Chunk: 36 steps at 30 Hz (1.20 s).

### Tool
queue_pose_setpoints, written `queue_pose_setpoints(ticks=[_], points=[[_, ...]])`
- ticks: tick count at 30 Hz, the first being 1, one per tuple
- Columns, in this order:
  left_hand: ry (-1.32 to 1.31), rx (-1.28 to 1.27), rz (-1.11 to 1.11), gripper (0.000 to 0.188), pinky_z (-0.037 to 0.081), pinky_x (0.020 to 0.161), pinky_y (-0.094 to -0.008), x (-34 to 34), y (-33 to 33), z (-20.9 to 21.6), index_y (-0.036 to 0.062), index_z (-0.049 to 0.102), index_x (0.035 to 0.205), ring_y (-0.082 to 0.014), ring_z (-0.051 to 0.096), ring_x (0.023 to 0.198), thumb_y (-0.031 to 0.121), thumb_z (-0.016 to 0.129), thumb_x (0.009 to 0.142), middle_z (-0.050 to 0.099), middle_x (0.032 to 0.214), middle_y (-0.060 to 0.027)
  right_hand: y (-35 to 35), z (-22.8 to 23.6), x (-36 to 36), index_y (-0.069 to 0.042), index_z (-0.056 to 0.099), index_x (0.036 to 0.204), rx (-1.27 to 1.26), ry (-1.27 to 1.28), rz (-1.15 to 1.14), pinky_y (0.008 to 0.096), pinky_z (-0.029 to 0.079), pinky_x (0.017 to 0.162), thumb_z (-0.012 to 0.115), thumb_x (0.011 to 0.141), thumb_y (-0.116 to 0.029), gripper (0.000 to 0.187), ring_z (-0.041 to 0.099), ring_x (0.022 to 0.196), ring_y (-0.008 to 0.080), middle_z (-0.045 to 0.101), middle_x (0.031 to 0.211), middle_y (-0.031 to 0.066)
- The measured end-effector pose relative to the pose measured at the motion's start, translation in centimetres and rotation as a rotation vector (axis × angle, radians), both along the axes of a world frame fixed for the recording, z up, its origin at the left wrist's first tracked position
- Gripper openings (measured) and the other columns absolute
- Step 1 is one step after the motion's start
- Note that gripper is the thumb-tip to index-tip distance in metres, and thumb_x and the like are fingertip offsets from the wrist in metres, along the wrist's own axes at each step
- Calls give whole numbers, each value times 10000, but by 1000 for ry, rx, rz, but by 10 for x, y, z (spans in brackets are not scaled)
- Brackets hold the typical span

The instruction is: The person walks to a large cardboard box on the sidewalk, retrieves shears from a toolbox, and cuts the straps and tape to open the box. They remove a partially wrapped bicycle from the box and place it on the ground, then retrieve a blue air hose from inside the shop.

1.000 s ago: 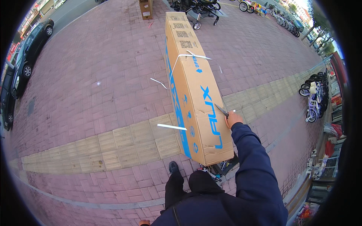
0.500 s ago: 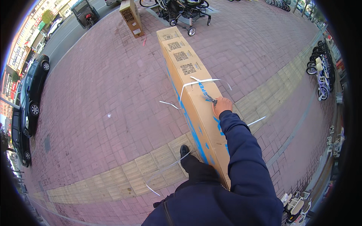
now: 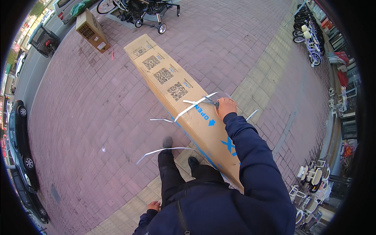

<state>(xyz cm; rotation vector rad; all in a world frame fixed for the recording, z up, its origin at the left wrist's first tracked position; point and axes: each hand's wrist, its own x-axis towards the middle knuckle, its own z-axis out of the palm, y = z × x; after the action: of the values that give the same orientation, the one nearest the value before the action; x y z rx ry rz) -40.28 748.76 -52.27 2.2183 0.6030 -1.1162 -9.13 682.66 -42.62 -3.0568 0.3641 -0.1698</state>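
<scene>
A long brown cardboard box (image 3: 186, 70) lies on the pavement, running from my legs toward the far left. My right hand (image 3: 227, 107) is closed around the handles of a pair of scissors (image 3: 210, 102), held over the right part of the box top. The blades are at a white strap (image 3: 192, 102) that crosses the box with loose ends standing up. Low beside my left leg hangs my left hand (image 3: 154, 205), its fingers loosely bent and no object visible in it. Another white strap (image 3: 156, 151) curves past my feet on the box's left side.
A smaller carton (image 3: 93, 33) and a stroller (image 3: 150, 13) stand beyond the box. Parked black cars (image 3: 21, 145) line the left. Children's bikes (image 3: 309, 39) are at the far right, and several small white-framed ride-ons (image 3: 311, 176) stand at the lower right.
The view has turned, and the box now slants further left. The scissors have moved up to the strap. My left hand and second foot have come into view.
</scene>
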Motion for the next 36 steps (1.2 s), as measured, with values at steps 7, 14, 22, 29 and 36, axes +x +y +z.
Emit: queue_pose_setpoints(ticks=[7, 14, 22, 29, 36], points=[[-342, 1, -330, 372, 519, 856, -390, 299, -68, 32, -52, 623, 1127, -320, 672, 962, 178, 602, 835, 686, 1027, -218, -4, 8, 9, -91, 604, 988, 136, 248, -37, 394, 510, 783, 669, 822, -318, 288, 655, 877, 276, 671, 871, 118], [-995, -639, -965, 429, 441, 970, -427, 474, -315, 94, 5, 567, 1200, -366, 534, 1135, 112, 645, 792, 564, 1246, -187, 56, 36, -10, -62, 582, 1010, 138, 136, -290, 428, 515, 723, 653, 834, -300, 304, 645, 832, 337, 653, 843, 170], [-770, -424, -1538, 149, 477, 836, -445, 523, -448, 104, 64, 623, 902, -335, 593, 958, 172, 657, 805, 611, 935, -151, 127, 62, -41, -45, 587, 1048, 399, 284, -444, 455, 514, 675, 629, 851, -318, 339, 654, 767, 346, 665, 802, 160], [-710, -432, -1801, 170, 454, 866, -432, 540, -468, 110, 60, 634, 945, -323, 607, 997, 138, 642, 794, 632, 984, -142, 138, 48, -6, -46, 592, 1035, 524, 293, -463, 445, 512, 678, 623, 856, -322, 330, 645, 779, 320, 661, 780, 132], [-751, -471, -1827, 87, 436, 840, -432, 546, -477, 111, 80, 628, 865, -307, 612, 936, 160, 630, 830, 636, 901, -122, 145, 56, 22, -47, 612, 988, 515, 242, -407, 456, 506, 699, 648, 839, -312, 307, 632, 811, 346, 643, 828, 169]])
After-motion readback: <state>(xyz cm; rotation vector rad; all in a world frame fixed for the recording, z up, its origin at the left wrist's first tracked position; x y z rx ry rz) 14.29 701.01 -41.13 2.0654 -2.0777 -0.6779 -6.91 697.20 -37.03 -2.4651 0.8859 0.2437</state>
